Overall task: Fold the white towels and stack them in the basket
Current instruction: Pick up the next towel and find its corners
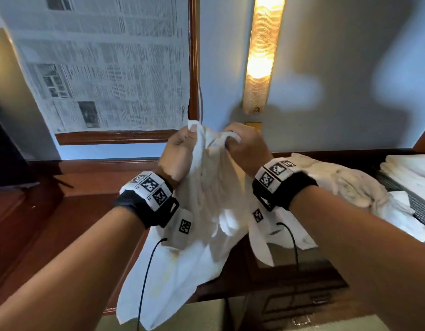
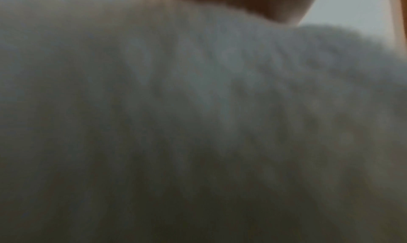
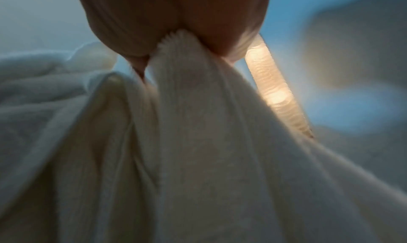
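A white towel [image 1: 206,211] hangs in the air in front of the wall, bunched at its top edge. My left hand [image 1: 180,149] grips one top corner with curled fingers. Close beside it my right hand [image 1: 240,144] pinches the other part of the top edge. The towel's lower end drapes past the wooden counter edge. In the right wrist view the fingers [image 3: 171,20] pinch the ribbed hem of the towel [image 3: 198,125]. Blurred towel cloth [image 2: 198,107] fills the left wrist view. Folded white towels [image 1: 412,173] lie in a dark basket [image 1: 419,206] at the far right.
A heap of unfolded white towels [image 1: 338,182] lies on the dark wooden counter [image 1: 87,182] beside the basket. A lit wall lamp [image 1: 261,53] and a framed pane covered with newspaper [image 1: 106,63] are on the wall behind. Carpet shows below the counter.
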Available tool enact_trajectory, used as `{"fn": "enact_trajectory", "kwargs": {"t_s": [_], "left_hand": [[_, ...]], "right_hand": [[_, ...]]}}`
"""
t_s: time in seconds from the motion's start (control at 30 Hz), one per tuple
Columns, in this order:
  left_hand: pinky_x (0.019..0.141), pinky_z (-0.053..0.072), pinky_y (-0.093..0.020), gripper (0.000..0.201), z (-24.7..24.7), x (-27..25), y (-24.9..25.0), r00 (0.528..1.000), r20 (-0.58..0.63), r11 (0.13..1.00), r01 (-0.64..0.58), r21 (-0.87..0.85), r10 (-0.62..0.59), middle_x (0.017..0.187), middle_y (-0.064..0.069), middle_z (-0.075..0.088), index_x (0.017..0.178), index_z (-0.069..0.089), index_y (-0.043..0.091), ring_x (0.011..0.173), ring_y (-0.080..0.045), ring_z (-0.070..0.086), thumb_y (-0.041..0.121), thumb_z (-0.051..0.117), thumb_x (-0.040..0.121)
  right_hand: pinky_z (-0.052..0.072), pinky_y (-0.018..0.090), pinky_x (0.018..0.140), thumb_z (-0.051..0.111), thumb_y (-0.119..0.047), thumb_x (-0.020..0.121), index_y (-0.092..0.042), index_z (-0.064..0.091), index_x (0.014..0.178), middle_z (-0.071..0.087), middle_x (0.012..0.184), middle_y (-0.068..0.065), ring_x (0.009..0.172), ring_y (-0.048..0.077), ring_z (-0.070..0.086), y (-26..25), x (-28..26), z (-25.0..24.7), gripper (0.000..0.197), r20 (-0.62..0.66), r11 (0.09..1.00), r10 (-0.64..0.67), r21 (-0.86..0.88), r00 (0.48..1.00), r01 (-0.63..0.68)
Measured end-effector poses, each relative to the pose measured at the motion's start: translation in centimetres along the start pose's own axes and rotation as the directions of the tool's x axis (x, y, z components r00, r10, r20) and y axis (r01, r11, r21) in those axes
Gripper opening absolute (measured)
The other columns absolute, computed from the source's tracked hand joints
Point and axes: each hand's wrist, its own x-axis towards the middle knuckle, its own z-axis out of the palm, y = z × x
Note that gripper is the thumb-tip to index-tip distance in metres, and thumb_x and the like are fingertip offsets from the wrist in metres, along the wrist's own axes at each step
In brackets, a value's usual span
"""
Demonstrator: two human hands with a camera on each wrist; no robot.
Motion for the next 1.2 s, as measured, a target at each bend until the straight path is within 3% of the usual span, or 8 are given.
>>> {"fn": "enact_trajectory", "kwargs": {"t_s": [0.17, 0.37, 0.6, 0.77, 0.87, 1.0, 1.1, 1.2], "left_hand": [[0.064, 0.046, -0.024, 0.038, 1.7, 0.4, 0.2, 0.997, -0.024, 0.989, 0.070, -0.131, -0.073, 0.068, 0.001, 0.062, 0.078, 0.058, 0.007, 0.063, -0.011, 0.057, 0.024, 0.042, 0.108], [0.049, 0.034, -0.020, 0.046, 0.0, 1.4, 1.2, 0.995, -0.103, 0.986, 0.024, 0.163, -0.008, 0.053, 0.009, 0.042, 0.065, 0.041, 0.019, 0.047, -0.005, 0.038, 0.033, 0.039, 0.109], [0.059, 0.033, -0.029, 0.053, -3.9, -0.4, 1.1, 0.983, -0.180, 0.975, 0.063, 0.213, -0.024, 0.072, -0.011, 0.040, 0.078, 0.052, -0.004, 0.061, -0.019, 0.036, 0.040, 0.042, 0.107], [0.057, 0.038, -0.023, 0.041, -6.8, -3.0, 2.3, 0.984, -0.160, 0.966, 0.115, 0.232, -0.078, 0.064, -0.002, 0.048, 0.074, 0.052, 0.013, 0.056, -0.009, 0.043, 0.033, 0.042, 0.108], [0.054, 0.040, -0.018, 0.042, -8.4, -5.1, 3.3, 0.984, -0.158, 0.968, 0.115, 0.225, -0.081, 0.056, 0.009, 0.052, 0.070, 0.051, 0.015, 0.051, -0.002, 0.045, 0.028, 0.042, 0.108], [0.063, 0.037, -0.031, 0.041, -10.8, -8.3, 3.8, 0.983, -0.173, 0.977, 0.092, 0.193, -0.059, 0.072, -0.010, 0.048, 0.081, 0.055, 0.006, 0.066, -0.017, 0.044, 0.036, 0.044, 0.107], [0.070, 0.036, -0.035, 0.041, -11.5, -10.4, 3.8, 0.985, -0.156, 0.992, 0.090, 0.094, -0.074, 0.081, -0.012, 0.049, 0.092, 0.058, -0.003, 0.075, -0.023, 0.043, 0.034, 0.046, 0.106], [0.066, 0.035, -0.034, 0.032, -12.0, -11.9, 4.6, 0.992, -0.107, 0.998, 0.069, -0.007, -0.069, 0.072, -0.008, 0.050, 0.078, 0.056, 0.011, 0.069, -0.020, 0.043, 0.033, 0.051, 0.101]], "right_hand": [[0.024, 0.029, 0.049, 0.048, -0.027, 0.076, -0.019, 0.035, 0.053, 0.037, 0.048, -0.001, 0.047, 0.014, 0.035, -0.8, 2.9, -1.2, 0.028, 0.049, 0.998, -0.055, -0.039, 0.997, 0.057], [0.030, 0.029, 0.056, 0.057, -0.025, 0.087, -0.026, 0.033, 0.063, 0.036, 0.052, -0.005, 0.052, 0.023, 0.040, 1.5, 0.2, 0.7, 0.034, 0.104, 0.974, -0.227, 0.032, 0.968, 0.224], [0.043, 0.027, 0.053, 0.064, -0.018, 0.091, -0.009, 0.062, 0.072, 0.060, 0.062, 0.007, 0.051, 0.012, 0.050, 6.3, -7.4, 4.4, 0.022, 0.429, 0.977, 0.097, 0.132, 0.898, -0.169], [0.049, 0.036, 0.067, 0.063, -0.018, 0.090, -0.023, 0.059, 0.079, 0.066, 0.075, 0.004, 0.068, 0.015, 0.056, 4.7, -6.2, 5.3, 0.012, 0.254, 0.867, 0.311, 0.318, 0.916, -0.383], [0.038, 0.026, 0.064, 0.055, -0.005, 0.093, -0.016, 0.055, 0.080, 0.054, 0.073, -0.005, 0.067, 0.011, 0.049, 0.0, -4.0, 4.7, 0.017, 0.131, 0.920, 0.163, 0.338, 0.978, -0.199], [0.039, 0.015, 0.068, 0.053, 0.004, 0.087, -0.012, 0.059, 0.091, 0.058, 0.081, -0.007, 0.072, 0.004, 0.054, -7.9, -2.4, 5.4, 0.018, 0.171, 0.949, -0.161, 0.296, 0.972, 0.105], [0.042, 0.027, 0.063, 0.061, 0.004, 0.078, -0.025, 0.051, 0.082, 0.052, 0.071, -0.015, 0.067, 0.009, 0.053, -12.1, -1.9, 5.5, 0.030, 0.166, 0.958, -0.232, 0.207, 0.958, 0.196], [0.033, 0.031, 0.056, 0.062, -0.004, 0.078, -0.021, 0.043, 0.066, 0.041, 0.057, -0.010, 0.057, 0.015, 0.042, -13.7, -3.5, 4.5, 0.028, 0.166, 0.980, -0.185, 0.104, 0.969, 0.170]]}}
